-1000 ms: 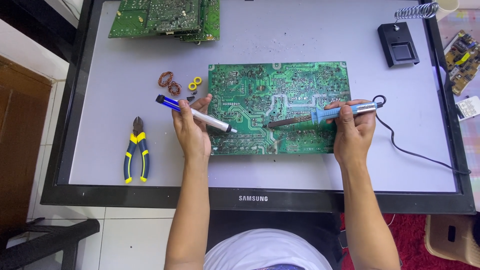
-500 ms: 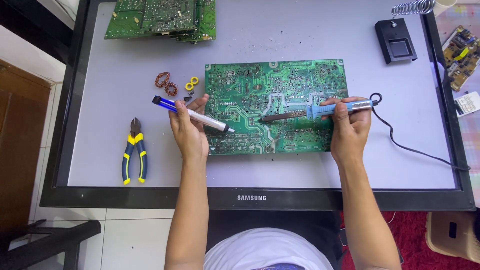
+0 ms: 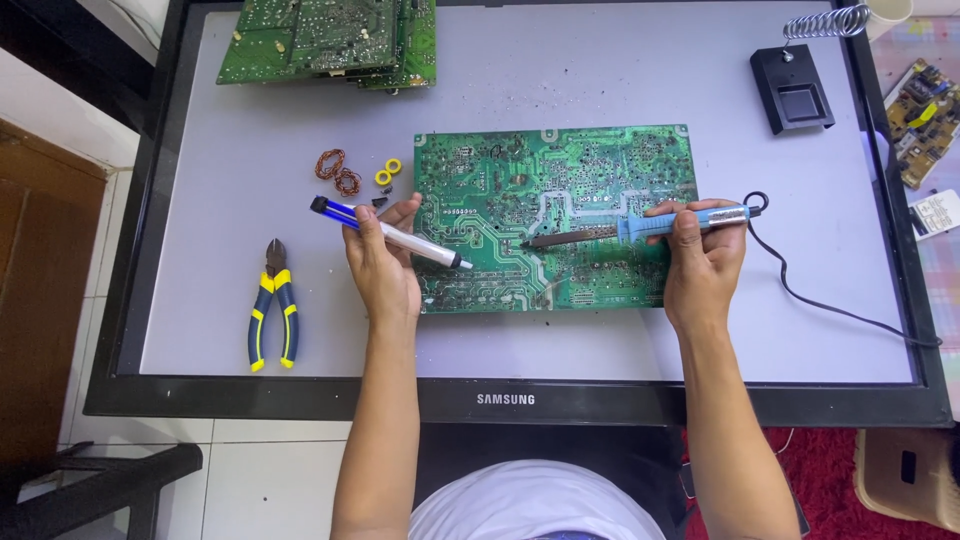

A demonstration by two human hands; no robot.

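Flanking hands [image 3: 380, 265]: pliers [image 3: 273, 305], coils [image 3: 338, 172]

The stack of green boards [image 3: 330, 40] is cut off by the top edge.

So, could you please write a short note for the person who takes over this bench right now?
Left hand: holds the blue and white desoldering pump, tip over the green circuit board.
Right hand: holds the blue soldering iron, tip on the board near its middle; cord trails right.
Board lies solder side up on the flat monitor.
Done: two copper coils and two yellow rings lie left of the board.
Left: the joint under the iron. Cutters and the iron stand are free.
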